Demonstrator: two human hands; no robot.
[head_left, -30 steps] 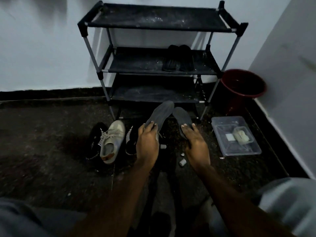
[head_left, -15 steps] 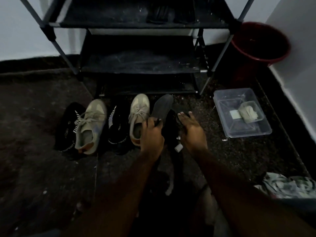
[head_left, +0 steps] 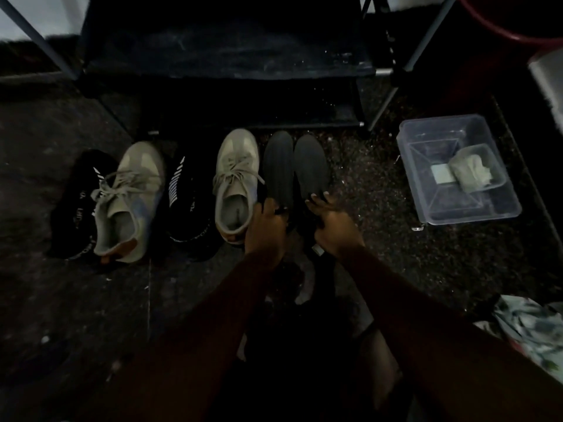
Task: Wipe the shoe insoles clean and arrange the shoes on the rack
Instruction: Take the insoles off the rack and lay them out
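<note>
Two dark grey insoles lie side by side on the floor before the black shoe rack (head_left: 225,56). My left hand (head_left: 266,226) grips the heel end of the left insole (head_left: 277,166). My right hand (head_left: 333,223) holds the heel end of the right insole (head_left: 310,166), fingertips on top of it. Left of them stands a beige sneaker (head_left: 236,184), then a black knit shoe (head_left: 189,205), a second beige sneaker (head_left: 128,202) and another black shoe (head_left: 76,202), all on the floor in a row.
A clear plastic tub (head_left: 457,169) holding a folded cloth (head_left: 470,173) sits on the floor to the right. A red bucket (head_left: 499,28) stands at the top right by the wall. Patterned fabric (head_left: 530,330) lies at the lower right. Small white bits (head_left: 318,249) lie near my right wrist.
Both insoles have come down from a raised, tilted hold to lie flat on the floor beside the sneaker. The view has tipped downward and closer, hiding the rack's upper shelves.
</note>
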